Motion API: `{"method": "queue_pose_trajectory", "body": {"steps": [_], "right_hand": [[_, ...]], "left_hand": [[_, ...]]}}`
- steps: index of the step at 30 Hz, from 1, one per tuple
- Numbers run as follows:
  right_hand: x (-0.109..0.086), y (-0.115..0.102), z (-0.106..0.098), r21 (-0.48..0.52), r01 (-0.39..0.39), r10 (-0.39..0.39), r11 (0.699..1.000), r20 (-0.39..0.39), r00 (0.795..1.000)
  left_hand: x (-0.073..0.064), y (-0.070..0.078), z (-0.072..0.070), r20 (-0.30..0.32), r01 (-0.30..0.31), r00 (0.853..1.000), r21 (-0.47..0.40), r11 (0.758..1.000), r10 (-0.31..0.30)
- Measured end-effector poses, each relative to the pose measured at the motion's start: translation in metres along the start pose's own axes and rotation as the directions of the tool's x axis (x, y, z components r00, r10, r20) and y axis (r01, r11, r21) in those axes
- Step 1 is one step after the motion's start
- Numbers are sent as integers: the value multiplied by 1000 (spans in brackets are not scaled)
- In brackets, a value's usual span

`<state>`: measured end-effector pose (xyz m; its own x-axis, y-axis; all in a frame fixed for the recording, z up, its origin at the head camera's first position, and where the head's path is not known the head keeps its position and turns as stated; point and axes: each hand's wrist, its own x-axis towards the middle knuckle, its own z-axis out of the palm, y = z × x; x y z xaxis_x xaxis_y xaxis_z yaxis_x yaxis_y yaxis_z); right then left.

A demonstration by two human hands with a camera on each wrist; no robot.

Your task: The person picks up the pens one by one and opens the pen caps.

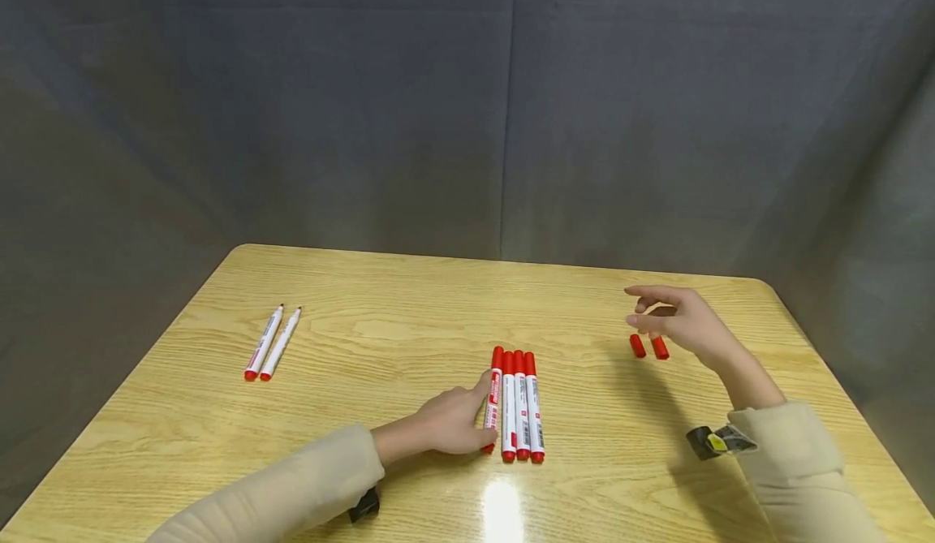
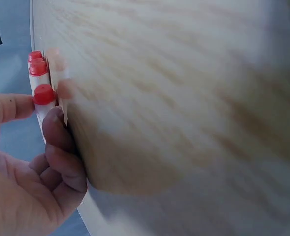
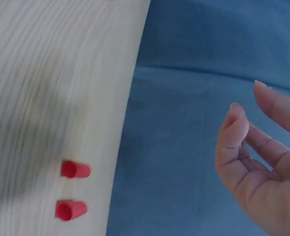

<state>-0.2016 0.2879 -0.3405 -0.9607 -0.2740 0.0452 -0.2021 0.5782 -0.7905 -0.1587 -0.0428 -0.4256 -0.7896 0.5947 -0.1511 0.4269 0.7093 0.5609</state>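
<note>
Several capped markers (image 1: 521,403) with white barrels and red caps lie side by side near the middle of the table. My left hand (image 1: 454,420) grips the leftmost red-capped marker (image 1: 493,397), which sits slightly apart from the others. In the left wrist view, thumb and fingertips touch both sides of that marker's red end (image 2: 45,94). Over on the right, my right hand (image 1: 687,320) hovers above the table with bent fingers and nothing between them. Just below it lie two loose red caps (image 1: 638,346), seen also in the right wrist view as red caps (image 3: 73,210).
Two uncapped markers (image 1: 270,344) lie parallel at the left of the wooden table (image 1: 380,299), dark tips pointing away. A grey curtain (image 1: 365,121) hangs behind the table's far edge and along its sides.
</note>
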Motion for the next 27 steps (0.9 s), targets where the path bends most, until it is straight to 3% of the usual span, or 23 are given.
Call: {"method": "queue_pose_trajectory", "body": {"steps": [7,11,20,27], "right_hand": [[-1,-16,6,-11,30,-29,1000,9,1000],[-1,-21,9,17,53,-54,998,27,998],[-4,-31,14,16,107,-108,994,28,994],[-8,-39,25,75,135,-135,988,-2,991]], "left_hand": [[4,4,2,-45,68,997,56,996,-65],[4,5,3,-73,73,995,103,992,-66],[2,1,2,-164,-49,985,16,999,50],[1,3,-2,-213,-84,974,-29,996,76]]}}
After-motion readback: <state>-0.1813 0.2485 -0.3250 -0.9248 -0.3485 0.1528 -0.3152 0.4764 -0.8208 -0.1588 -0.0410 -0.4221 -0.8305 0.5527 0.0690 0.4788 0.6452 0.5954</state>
